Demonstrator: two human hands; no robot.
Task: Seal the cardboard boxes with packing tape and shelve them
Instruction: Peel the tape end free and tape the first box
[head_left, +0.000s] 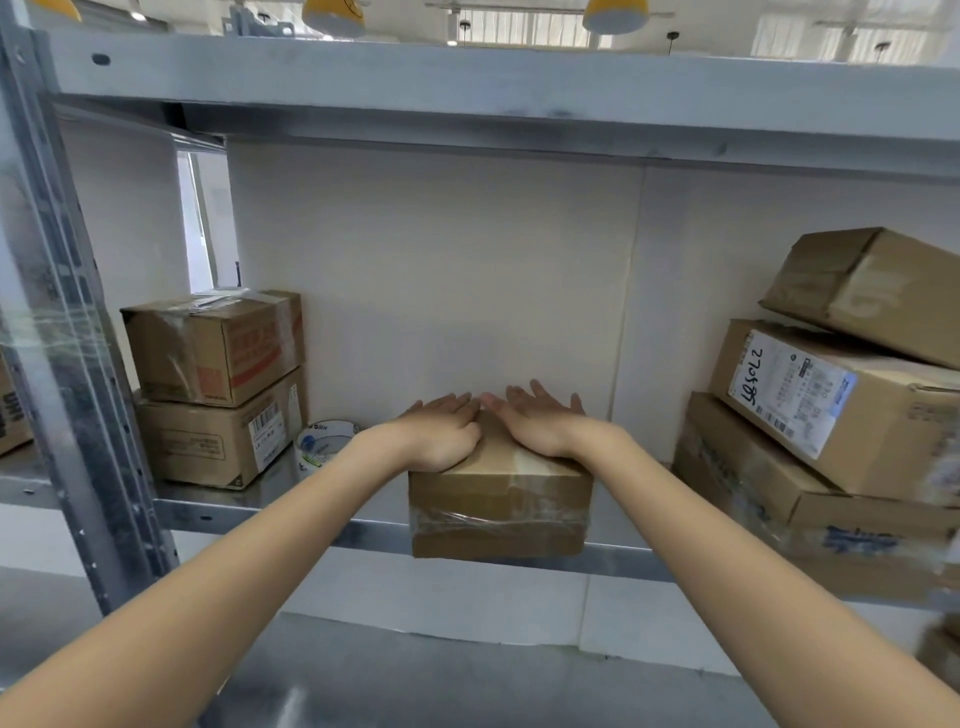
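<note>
The left hand (441, 434) and right hand (535, 423) lie flat, fingers straight, side by side on top of the taped cardboard box (498, 506), which sits at the front edge of the metal shelf (249, 512). Just left of the left hand stands a tape roll (324, 444); stacked boxes (218, 384) sit farther left, and more boxes (831, 415) to the right of the right hand.

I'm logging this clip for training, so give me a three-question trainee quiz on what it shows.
1. True or false: both hands lie flat on top of the middle box.
2. What lies on the shelf between the left stack and the middle box?
A. scissors
B. tape roll
C. marker
3. How many boxes are in the left stack?

Key:
1. True: the left hand and right hand rest with straight fingers.
2. B, the tape roll.
3. Two.
</note>
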